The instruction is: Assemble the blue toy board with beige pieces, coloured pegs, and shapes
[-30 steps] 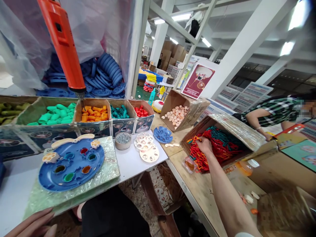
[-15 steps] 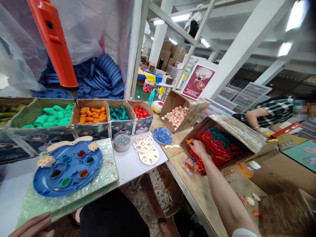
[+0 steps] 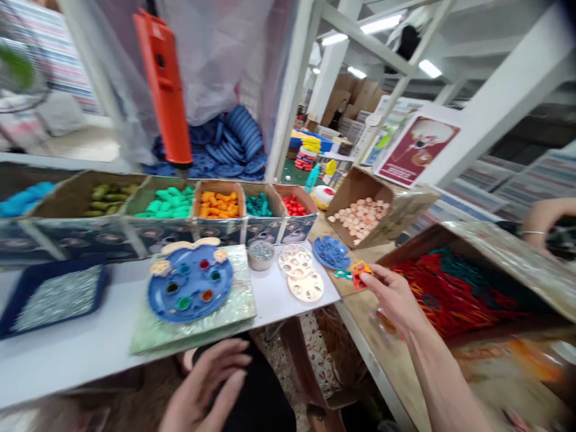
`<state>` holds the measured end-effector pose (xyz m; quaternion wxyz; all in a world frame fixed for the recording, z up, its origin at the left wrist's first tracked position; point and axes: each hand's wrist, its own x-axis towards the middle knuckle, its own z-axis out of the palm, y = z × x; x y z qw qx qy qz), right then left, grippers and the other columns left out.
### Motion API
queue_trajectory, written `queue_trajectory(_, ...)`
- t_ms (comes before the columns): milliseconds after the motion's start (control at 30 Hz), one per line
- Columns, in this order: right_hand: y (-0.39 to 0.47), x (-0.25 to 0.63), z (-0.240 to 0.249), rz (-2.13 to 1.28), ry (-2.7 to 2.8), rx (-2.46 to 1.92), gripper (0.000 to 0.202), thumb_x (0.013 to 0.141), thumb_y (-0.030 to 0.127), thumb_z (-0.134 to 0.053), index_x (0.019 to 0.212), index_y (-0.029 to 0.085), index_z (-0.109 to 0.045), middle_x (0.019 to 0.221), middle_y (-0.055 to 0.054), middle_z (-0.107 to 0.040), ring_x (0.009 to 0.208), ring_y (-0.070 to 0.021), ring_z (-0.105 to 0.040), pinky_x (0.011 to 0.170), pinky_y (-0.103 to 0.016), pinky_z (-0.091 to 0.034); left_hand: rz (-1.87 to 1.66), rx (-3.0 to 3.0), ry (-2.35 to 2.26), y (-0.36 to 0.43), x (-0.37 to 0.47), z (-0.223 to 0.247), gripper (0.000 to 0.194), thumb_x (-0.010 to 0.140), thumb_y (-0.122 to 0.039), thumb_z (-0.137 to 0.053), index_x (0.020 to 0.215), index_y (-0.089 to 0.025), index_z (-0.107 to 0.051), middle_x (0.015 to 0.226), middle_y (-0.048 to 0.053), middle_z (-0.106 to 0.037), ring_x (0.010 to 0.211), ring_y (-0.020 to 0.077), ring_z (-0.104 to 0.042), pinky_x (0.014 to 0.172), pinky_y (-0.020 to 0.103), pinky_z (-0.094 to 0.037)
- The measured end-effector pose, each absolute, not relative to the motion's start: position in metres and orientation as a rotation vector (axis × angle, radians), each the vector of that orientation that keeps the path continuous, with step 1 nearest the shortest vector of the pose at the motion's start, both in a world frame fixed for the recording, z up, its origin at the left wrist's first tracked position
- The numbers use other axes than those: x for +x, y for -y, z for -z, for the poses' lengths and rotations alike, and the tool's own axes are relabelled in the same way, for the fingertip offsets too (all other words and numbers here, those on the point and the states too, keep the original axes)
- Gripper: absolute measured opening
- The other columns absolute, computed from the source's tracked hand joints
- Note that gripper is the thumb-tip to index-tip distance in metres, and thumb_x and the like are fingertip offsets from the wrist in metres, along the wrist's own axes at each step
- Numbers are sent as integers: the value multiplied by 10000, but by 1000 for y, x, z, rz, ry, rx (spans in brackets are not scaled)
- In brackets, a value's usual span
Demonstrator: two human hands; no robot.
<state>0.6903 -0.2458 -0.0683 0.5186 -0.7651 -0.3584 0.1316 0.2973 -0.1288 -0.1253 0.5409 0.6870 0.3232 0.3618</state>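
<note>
My right hand (image 3: 392, 295) has come up out of the carton (image 3: 472, 252) and now pinches a few small plastic pieces (image 3: 357, 274), red, orange and teal, at its fingertips, just left of the carton's near corner and above the wooden bench (image 3: 360, 324). My left hand (image 3: 207, 390) has risen into view, fingers spread and holding nothing, below the front edge of the green board (image 3: 234, 309). On that board lies the blue disc (image 3: 191, 290) with coloured inserts in its holes. Just right of it stand a small cup of screws (image 3: 261, 254), cream discs (image 3: 300, 273) and a smaller blue disc (image 3: 331, 252). At far left sits a blue tray (image 3: 54, 297). Behind these runs the row of bins (image 3: 180, 207) of coloured parts. The orange driver (image 3: 164, 90) hangs above the bins. Far right, another person's hand (image 3: 546, 216) shows beyond the carton.
</note>
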Motion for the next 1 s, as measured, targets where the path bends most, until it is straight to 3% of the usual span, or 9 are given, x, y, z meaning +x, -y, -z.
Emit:
queue_trajectory(100,221,599,66,-676,1045,-1641,348,865,481,-812,1091,217,-802,1070,-84,-806,948,-230,-750,854,-323,-625,-674,899,-567,146,328,112,451,975,-531,-650,1361,-298,-644,1359,97,-724,1241,318,-698,1075,484,-586)
queue_trajectory(200,202,525,62,-1059,1177,-1427,328,921,442,-769,1170,230,-787,1147,-85,-790,951,-215,-750,860,-312,-631,-767,493,-473,148,344,100,485,989,-523,-639,1371,-224,-630,1305,135,-737,1260,301,-671,1127,470,-506)
queue_trajectory(367,178,470,66,-1192,1142,-1298,307,947,420,-747,1205,257,-782,1254,-62,-761,1098,-213,-728,990,-303,-594,-902,266,-497,134,330,88,325,940,-350,-727,1208,-167,-708,1155,128,-776,1092,251,-716,976,358,-535)
queue_trajectory(567,169,444,80,-1028,1093,-1367,303,951,435,-733,1192,257,-774,1153,-64,-796,997,-214,-761,884,-279,-636,-1051,183,-596,123,309,94,255,824,-242,-811,1044,-149,-721,987,85,-767,906,195,-713,846,297,-574)
queue_trajectory(667,167,434,81,-897,1173,-1414,276,958,433,-719,1158,251,-779,1111,-66,-799,915,-203,-764,837,-263,-639,-1097,328,-683,124,298,100,231,892,-337,-771,1029,-168,-696,774,1,-672,655,128,-641,615,224,-549)
queue_trajectory(767,164,431,80,-940,1313,-1408,285,987,428,-679,1199,260,-768,1143,-67,-790,914,-200,-759,830,-262,-630,-1032,627,-750,129,285,108,371,948,-528,-696,1095,-189,-668,675,-43,-586,456,89,-523,413,188,-419)
queue_trajectory(900,159,429,77,-1062,1435,-1378,256,994,420,-673,1185,286,-778,1149,-45,-791,978,-202,-757,857,-257,-612,-972,954,-870,131,275,114,425,909,-555,-741,1075,-168,-678,766,-2,-655,447,62,-510,419,182,-435)
queue_trajectory(1000,156,426,78,-1122,1381,-1358,244,961,431,-718,1146,283,-778,1049,-23,-804,884,-183,-763,797,-242,-619,-1030,1018,-958,127,272,115,405,909,-557,-735,971,-160,-681,715,-10,-637,444,64,-514,424,178,-433)
